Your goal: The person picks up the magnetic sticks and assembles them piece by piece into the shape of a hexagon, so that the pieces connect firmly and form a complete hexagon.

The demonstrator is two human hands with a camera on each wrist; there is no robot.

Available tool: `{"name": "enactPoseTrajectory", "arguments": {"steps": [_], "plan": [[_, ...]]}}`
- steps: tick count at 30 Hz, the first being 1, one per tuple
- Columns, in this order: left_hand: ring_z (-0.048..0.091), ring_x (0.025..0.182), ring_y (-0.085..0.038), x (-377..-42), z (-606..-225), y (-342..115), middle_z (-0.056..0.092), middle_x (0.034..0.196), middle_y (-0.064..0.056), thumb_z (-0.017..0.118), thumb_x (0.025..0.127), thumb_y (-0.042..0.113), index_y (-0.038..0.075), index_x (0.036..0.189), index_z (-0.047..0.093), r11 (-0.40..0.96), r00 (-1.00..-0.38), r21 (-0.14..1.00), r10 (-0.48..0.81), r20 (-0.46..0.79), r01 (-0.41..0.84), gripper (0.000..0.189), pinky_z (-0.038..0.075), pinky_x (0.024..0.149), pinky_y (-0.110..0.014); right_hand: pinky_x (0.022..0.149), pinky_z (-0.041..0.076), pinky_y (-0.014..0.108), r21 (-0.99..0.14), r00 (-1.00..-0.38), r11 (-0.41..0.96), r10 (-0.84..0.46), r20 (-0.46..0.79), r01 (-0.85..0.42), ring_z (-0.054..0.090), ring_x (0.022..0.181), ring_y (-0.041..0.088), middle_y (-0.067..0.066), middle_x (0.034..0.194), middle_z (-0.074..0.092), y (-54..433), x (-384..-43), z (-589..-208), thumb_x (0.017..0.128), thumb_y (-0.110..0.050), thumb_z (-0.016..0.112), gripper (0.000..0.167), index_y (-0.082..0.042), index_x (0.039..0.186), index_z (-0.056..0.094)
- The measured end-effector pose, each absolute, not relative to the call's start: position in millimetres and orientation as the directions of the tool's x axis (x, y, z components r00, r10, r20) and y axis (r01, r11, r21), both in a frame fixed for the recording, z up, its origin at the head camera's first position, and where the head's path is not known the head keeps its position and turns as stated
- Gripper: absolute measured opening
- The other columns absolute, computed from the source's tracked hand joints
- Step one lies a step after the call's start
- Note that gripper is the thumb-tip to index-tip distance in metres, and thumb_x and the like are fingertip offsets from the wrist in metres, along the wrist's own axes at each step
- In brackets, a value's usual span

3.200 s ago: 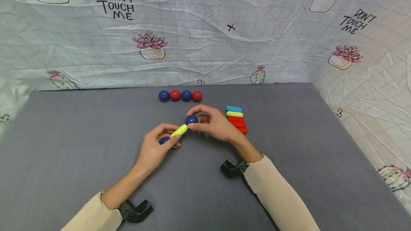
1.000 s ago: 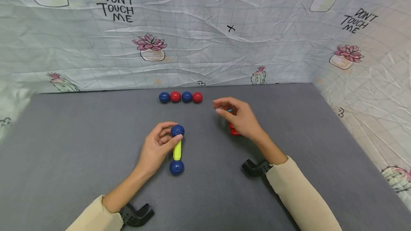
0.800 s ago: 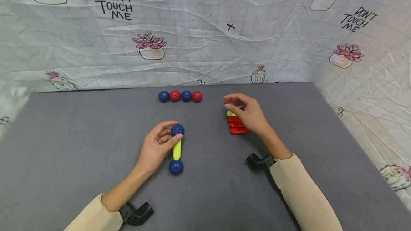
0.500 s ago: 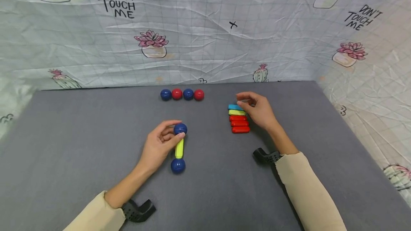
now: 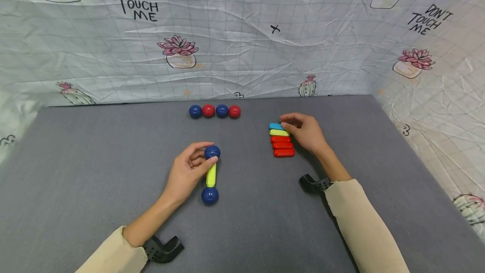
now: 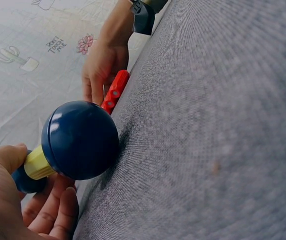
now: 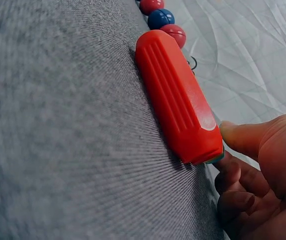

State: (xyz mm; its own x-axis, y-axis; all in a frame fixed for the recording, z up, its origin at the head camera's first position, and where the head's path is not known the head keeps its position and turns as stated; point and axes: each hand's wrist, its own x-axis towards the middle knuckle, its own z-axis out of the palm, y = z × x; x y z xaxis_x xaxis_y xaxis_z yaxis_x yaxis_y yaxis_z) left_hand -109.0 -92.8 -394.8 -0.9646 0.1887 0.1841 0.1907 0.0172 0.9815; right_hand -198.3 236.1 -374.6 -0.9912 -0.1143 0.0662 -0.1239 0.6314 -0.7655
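Note:
My left hand (image 5: pixel 185 174) pinches the upper blue ball (image 5: pixel 212 151) between thumb and fingers. That ball is joined to a yellow rod (image 5: pixel 211 176), whose lower end carries another blue ball (image 5: pixel 210 196); this nearer ball looms large in the left wrist view. My right hand (image 5: pixel 306 132) is at the top of a stack-like row of short rods, thumb and index finger at the right end of the blue rod (image 5: pixel 275 126). Below it lie a yellow-green rod (image 5: pixel 279 132) and red rods (image 5: pixel 283 146). In the right wrist view a red rod (image 7: pixel 177 95) hides most of the others.
Blue and red balls stand in a line near the back of the grey table, ending with a red ball (image 5: pixel 234 111) on the right. A printed cloth (image 5: pixel 235 45) hangs behind the table (image 5: pixel 113 159). Each wrist wears a black camera mount (image 5: pixel 163 250).
The yellow rod got its second blue ball and now points toward me in my left hand. My right hand let go, moved right to the rods, and lowered its fingers onto the blue rod.

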Motion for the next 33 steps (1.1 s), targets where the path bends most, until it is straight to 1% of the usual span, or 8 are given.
{"name": "enactPoseTrajectory", "arguments": {"steps": [10, 15, 22, 26, 29, 33], "plan": [[0.061, 0.075, -0.013, -108.8, -394.0, -92.6, 0.066, 0.098, -0.014, 0.069, 0.089, 0.01, -0.001, 0.124, 0.057, 0.016, -0.965, 0.982, 0.184, 0.185, 0.191, 0.038, 0.049, 0.063, -0.021, 0.063, 0.044, 0.03, -0.756, -0.986, 0.638, -0.153, 0.062, -0.146, 0.055, 0.077, 0.021, 0.008, 0.103, 0.065, 237.0, -198.2, -378.1, 0.094, -0.023, 0.064, 0.027, -0.01, 0.118, 0.066], [0.06, 0.074, -0.013, -108.7, -394.6, -92.9, 0.065, 0.097, -0.015, 0.069, 0.09, 0.01, 0.0, 0.124, 0.058, 0.014, -0.964, 0.981, 0.186, 0.188, 0.194, 0.037, 0.049, 0.062, -0.02, 0.062, 0.045, 0.031, -0.748, -0.989, 0.65, -0.134, 0.065, -0.137, 0.055, 0.075, 0.021, 0.007, 0.101, 0.066, 234.8, -197.7, -378.1, 0.095, -0.021, 0.062, 0.025, -0.011, 0.117, 0.067], [0.059, 0.073, -0.012, -108.1, -394.8, -93.6, 0.065, 0.097, -0.014, 0.068, 0.09, 0.01, 0.001, 0.124, 0.058, 0.021, -0.966, 0.982, 0.183, 0.182, 0.189, 0.037, 0.047, 0.06, -0.02, 0.064, 0.045, 0.033, -0.743, -0.991, 0.658, -0.114, 0.064, -0.124, 0.055, 0.077, 0.021, 0.007, 0.1, 0.067, 233.9, -198.0, -379.1, 0.097, -0.02, 0.06, 0.024, -0.012, 0.117, 0.068], [0.06, 0.073, -0.011, -108.2, -394.7, -93.7, 0.065, 0.097, -0.014, 0.068, 0.09, 0.01, 0.001, 0.124, 0.058, 0.029, -0.966, 0.98, 0.179, 0.188, 0.196, 0.036, 0.048, 0.061, -0.019, 0.068, 0.047, 0.033, -0.74, -0.991, 0.661, -0.111, 0.069, -0.126, 0.058, 0.082, 0.021, 0.008, 0.104, 0.067, 234.5, -198.4, -379.8, 0.097, -0.021, 0.058, 0.024, -0.011, 0.117, 0.068], [0.059, 0.072, -0.011, -108.4, -394.7, -93.6, 0.065, 0.096, -0.014, 0.068, 0.09, 0.01, 0.001, 0.124, 0.058, 0.032, -0.965, 0.979, 0.178, 0.193, 0.202, 0.036, 0.047, 0.06, -0.019, 0.073, 0.048, 0.035, -0.741, -0.993, 0.661, -0.101, 0.067, -0.118, 0.06, 0.089, 0.021, 0.008, 0.11, 0.066, 235.0, -198.1, -378.9, 0.098, -0.022, 0.057, 0.025, -0.011, 0.118, 0.067], [0.056, 0.069, -0.011, -108.5, -394.8, -93.5, 0.064, 0.094, -0.014, 0.068, 0.09, 0.01, 0.001, 0.124, 0.058, 0.027, -0.964, 0.979, 0.18, 0.196, 0.204, 0.036, 0.045, 0.058, -0.019, 0.074, 0.048, 0.035, -0.742, -0.992, 0.659, -0.09, 0.084, -0.123, 0.06, 0.091, 0.021, 0.009, 0.111, 0.067, 235.0, -197.1, -375.5, 0.098, -0.025, 0.057, 0.027, -0.011, 0.118, 0.068]]}}
